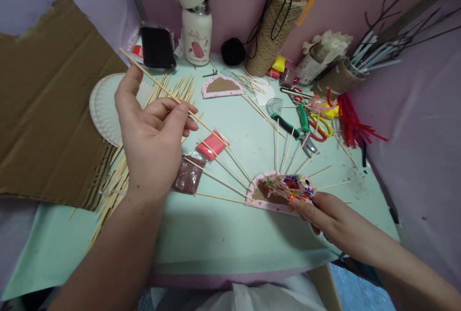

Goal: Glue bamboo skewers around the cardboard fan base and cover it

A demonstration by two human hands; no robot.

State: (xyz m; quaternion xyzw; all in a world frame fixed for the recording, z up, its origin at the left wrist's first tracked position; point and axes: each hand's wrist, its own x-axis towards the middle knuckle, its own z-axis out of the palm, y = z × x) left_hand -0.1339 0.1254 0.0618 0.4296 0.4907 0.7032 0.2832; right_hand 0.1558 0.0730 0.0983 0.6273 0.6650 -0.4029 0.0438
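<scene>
Stick (pixel 162 86) pinched by left grip (pixel 151 128), floral tool (pixel 287 186) by right grip (pixel 327 212); stick likely light, brittle, best held mid-length.

Head cam, fwd/down, close abv table (pixel 223 227)

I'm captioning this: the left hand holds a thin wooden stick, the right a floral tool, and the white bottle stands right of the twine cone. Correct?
Wrong side: the head view shows the white bottle left of the twine cone. The rest holds: the left hand has a thin wooden stick, the right hand a floral tool.
</scene>
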